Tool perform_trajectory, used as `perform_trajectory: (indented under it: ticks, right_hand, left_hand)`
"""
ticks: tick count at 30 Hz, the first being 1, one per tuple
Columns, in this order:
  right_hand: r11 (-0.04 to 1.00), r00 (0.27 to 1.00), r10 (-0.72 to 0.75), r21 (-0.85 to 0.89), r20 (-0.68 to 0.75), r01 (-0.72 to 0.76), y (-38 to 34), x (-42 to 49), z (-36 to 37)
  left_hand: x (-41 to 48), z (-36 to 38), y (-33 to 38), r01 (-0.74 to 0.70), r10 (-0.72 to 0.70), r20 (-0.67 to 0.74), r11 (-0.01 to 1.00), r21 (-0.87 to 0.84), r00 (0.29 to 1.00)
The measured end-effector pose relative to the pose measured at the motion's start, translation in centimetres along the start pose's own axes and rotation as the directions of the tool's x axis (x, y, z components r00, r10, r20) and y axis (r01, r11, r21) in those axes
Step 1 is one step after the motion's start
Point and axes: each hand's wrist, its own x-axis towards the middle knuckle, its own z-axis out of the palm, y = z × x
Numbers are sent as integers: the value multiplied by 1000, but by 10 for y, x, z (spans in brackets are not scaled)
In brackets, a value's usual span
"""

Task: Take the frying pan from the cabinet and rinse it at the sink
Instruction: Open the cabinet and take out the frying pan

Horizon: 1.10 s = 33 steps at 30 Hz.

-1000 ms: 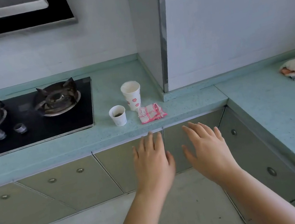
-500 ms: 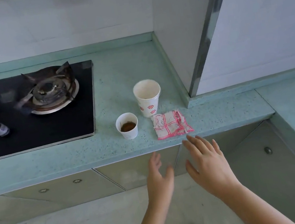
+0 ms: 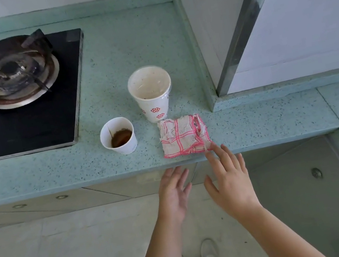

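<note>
No frying pan and no sink are in view. Beige cabinet doors (image 3: 151, 183) run under the teal counter edge (image 3: 104, 176), all closed. My left hand (image 3: 174, 192) is open, fingers spread, just below the counter edge in front of the cabinet doors. My right hand (image 3: 229, 180) is open too, fingertips reaching up over the counter's front edge beside the corner of a pink-checked cloth (image 3: 184, 136). Neither hand holds anything.
On the counter stand a small paper cup (image 3: 119, 136) with brown liquid and a taller patterned paper cup (image 3: 151, 93). A black gas hob with a burner (image 3: 16, 71) lies at left. A side cabinet door with a round knob (image 3: 316, 172) is at right. Tiled floor below.
The view has closed in on the counter and tilted downward. Both hands stay open near the cabinet doors; the right hand's fingertips now reach up beside the cloth.
</note>
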Motion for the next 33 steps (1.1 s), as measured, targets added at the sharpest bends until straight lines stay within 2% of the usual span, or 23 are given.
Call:
perform_trajectory:
  ticks: [5, 13, 17, 25, 33]
  right_hand:
    - [999, 999, -4, 42, -41, 6, 5, -1, 7]
    - [998, 999, 47, 33, 8, -47, 18, -3, 7]
    - [998, 998, 56, 31, 11, -56, 21, -9, 4]
    - [999, 998, 46, 21, 48, -47, 20, -24, -2]
    - [1000, 995, -21, 3, 94, 21, 11, -44, -11]
  left_hand:
    - [14, 2, -12, 29, -28, 44, 999, -29, 999]
    - [22, 13, -30, 12, -6, 84, 997, -76, 996]
    - [20, 20, -34, 3, 5, 55, 991, -135, 998]
    - [5, 13, -37, 7, -5, 29, 998, -62, 1000]
    - [-27, -12, -53, 38, -38, -35, 999, -8, 999]
